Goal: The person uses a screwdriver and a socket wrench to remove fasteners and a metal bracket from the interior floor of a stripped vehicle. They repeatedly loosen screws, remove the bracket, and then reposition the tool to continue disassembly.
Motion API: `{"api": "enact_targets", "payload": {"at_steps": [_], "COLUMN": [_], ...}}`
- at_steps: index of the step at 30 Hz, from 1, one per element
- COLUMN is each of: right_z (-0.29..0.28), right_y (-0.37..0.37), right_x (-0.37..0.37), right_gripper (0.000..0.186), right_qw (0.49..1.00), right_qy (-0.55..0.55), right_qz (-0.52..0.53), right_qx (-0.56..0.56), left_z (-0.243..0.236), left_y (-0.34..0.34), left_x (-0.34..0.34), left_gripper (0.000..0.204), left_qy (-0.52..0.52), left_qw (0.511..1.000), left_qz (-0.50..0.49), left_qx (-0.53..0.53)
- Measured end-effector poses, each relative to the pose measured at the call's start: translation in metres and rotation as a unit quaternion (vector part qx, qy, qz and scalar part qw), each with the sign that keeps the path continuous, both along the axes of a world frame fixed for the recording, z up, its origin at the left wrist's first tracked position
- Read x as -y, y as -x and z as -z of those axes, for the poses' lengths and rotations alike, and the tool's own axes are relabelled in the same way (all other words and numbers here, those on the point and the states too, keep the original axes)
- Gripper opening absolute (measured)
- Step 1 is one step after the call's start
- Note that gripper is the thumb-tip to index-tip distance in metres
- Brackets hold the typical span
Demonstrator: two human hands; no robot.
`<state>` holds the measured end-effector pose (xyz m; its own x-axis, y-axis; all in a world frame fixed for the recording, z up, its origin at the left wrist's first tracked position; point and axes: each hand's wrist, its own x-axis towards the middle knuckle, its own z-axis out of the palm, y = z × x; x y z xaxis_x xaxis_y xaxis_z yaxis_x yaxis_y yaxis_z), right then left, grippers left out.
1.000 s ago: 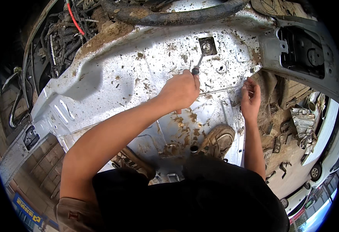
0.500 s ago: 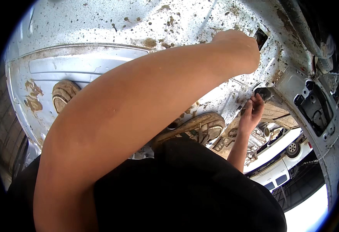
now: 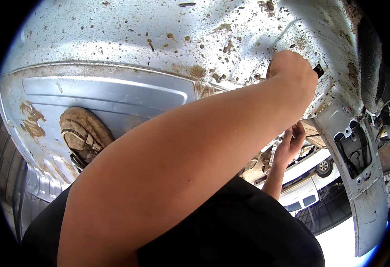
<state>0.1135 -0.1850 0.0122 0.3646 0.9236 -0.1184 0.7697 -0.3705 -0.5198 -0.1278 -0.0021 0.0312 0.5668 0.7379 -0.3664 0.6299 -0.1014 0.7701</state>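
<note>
My left forearm crosses the view from the lower left. My left hand (image 3: 293,73) is closed in a fist against a mud-spotted, pale metal vehicle body panel (image 3: 230,26), beside a small dark rectangular hole (image 3: 319,70). Its fingers are turned away, so anything inside them is hidden. Below it, my right hand (image 3: 291,143) is raised at the panel's edge, thumb and fingers curled close together. Its fingertips come near the underside of my left wrist, and whatever they grip cannot be made out.
A dirty shoe (image 3: 84,133) rests on the ribbed lower metal (image 3: 106,93). On the right stands a bare metal pillar (image 3: 359,196) with a cut-out, beside dark hoses or pipes (image 3: 369,66). White vehicles (image 3: 302,196) show beyond the opening.
The view has shifted, and my left fist now sits lower and farther right in it. My left forearm now covers the second shoe and the dark opening by my right fingertips.
</note>
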Motion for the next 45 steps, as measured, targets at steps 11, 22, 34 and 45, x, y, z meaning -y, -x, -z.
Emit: {"api": "enact_targets", "payload": {"at_steps": [11,22,34,45], "right_z": [0.002,0.006,-0.013,-0.005], "right_y": [0.015,0.040,0.032,0.003], "right_x": [-0.009,-0.033,-0.054,-0.040], "right_gripper": [0.032,0.021,0.026,0.025], "right_qw": [1.000,0.995,0.980,0.963], "right_qy": [0.026,-0.071,-0.146,-0.138], "right_qz": [0.007,-0.001,0.006,0.074], "right_qx": [-0.010,-0.072,-0.134,-0.221], "left_z": [0.010,-0.040,-0.072,-0.089], "left_y": [0.009,0.002,-0.027,-0.044], "left_x": [-0.013,-0.024,-0.014,-0.022], "left_gripper": [0.010,0.018,0.006,0.023], "left_qy": [-0.004,-0.124,-0.282,-0.264], "left_qw": [0.999,0.982,0.937,0.934], "left_qz": [0.023,0.100,0.082,0.102], "left_qx": [0.040,-0.102,-0.188,-0.217]}}
